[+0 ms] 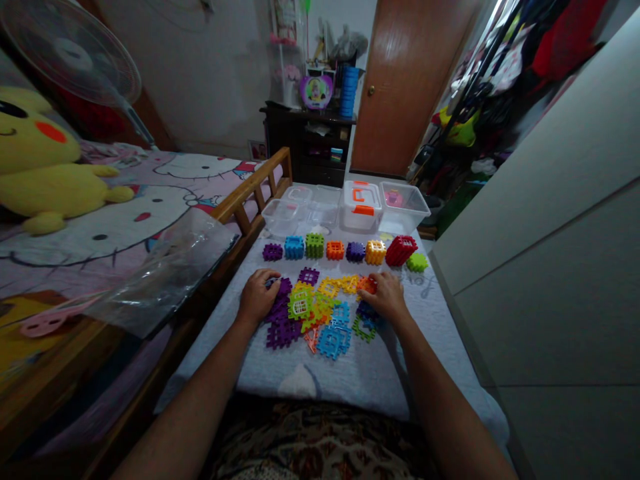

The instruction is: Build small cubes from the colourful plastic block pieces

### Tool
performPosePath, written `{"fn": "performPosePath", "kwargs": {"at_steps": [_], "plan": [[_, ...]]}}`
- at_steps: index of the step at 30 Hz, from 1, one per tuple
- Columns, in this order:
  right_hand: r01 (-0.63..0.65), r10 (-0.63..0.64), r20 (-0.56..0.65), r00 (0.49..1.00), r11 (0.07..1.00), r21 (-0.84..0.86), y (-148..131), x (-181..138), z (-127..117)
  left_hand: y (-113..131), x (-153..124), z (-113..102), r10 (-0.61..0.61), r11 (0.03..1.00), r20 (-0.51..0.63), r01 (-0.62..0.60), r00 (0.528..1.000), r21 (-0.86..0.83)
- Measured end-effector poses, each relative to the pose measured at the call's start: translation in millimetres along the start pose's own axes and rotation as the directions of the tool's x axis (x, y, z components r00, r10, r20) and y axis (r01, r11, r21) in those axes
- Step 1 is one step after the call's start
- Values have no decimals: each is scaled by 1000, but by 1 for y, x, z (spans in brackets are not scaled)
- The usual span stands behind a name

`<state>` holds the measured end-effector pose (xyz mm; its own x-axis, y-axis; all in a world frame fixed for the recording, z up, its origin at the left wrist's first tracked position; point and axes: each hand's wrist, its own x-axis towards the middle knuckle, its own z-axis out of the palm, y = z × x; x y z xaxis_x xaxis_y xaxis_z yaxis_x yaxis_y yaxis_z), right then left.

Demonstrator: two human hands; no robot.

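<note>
Flat, notched plastic building tiles lie in a loose pile on the cloth-covered table in front of me. My left hand [257, 295] is at the pile's left side, its fingers and thumb curled at the edge of a purple building tile [284, 287]. More purple tiles [283, 332] lie below it. On the right, my right hand [388, 297] has its fingertips on an orange building tile [367, 284], above dark blue tiles. Between the hands lie a lime window tile [301, 302], yellow tiles [329, 287] and light blue tiles [333, 340].
Behind the pile runs a row of stacked tiles by colour, including a blue stack [294, 247] and a tall red stack [401, 251]. Clear plastic boxes [405, 200] stand at the far end. A wooden bed rail [255, 187] borders the left, a pale cabinet [550, 233] the right.
</note>
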<state>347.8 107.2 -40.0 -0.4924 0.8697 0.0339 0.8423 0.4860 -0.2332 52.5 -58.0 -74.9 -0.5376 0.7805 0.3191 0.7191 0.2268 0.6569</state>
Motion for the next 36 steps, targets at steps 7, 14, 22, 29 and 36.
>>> {"fn": "performPosePath", "kwargs": {"at_steps": [7,14,22,29,36], "plan": [[-103,107,59,993,992,-69,-9,1,0,0,0,0,0,1000,-1,0,1000,0],[-79,79,7,997,997,-4,-2,5,-3,1,0,-1,-1,1000,6,1,1000,3],[-18,28,-45,999,978,209,62,10,-19,1,0,-1,-4,1000,-3,4,1000,2],[34,-44,91,995,994,100,61,-10,-15,1,1,-1,6,1000,5,-6,1000,12],[22,-22,96,995,1000,-1,50,-15,-14,0,0,-1,7,1000,4,-7,1000,20]]}}
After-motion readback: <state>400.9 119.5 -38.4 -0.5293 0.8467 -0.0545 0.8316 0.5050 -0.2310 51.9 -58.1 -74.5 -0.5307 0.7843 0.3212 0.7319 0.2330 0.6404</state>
